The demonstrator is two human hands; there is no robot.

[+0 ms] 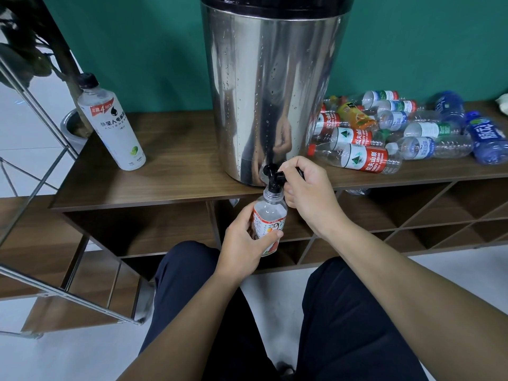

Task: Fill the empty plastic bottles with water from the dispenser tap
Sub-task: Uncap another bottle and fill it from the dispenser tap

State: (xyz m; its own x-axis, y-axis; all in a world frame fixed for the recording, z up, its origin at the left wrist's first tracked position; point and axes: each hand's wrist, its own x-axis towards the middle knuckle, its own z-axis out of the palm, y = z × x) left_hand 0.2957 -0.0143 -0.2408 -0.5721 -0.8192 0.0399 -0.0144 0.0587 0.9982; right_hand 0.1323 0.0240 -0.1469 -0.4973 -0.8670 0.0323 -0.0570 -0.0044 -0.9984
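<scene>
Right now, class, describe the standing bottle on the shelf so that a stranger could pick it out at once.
Find the big steel water dispenser on the wooden shelf. Look to its left, near the shelf's end: one tall white-labelled bottle with a black cap stands there. Unlike the pile of bottles lying on their sides to the dispenser's right, it stands alone.

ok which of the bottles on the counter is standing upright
Only the white-labelled bottle with the black cap, left of the steel dispenser; the pile of bottles right lies sideways.

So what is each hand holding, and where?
The left hand grips the small bottle round its labelled middle, under the tap. The right hand holds the tap's black handle.
</scene>
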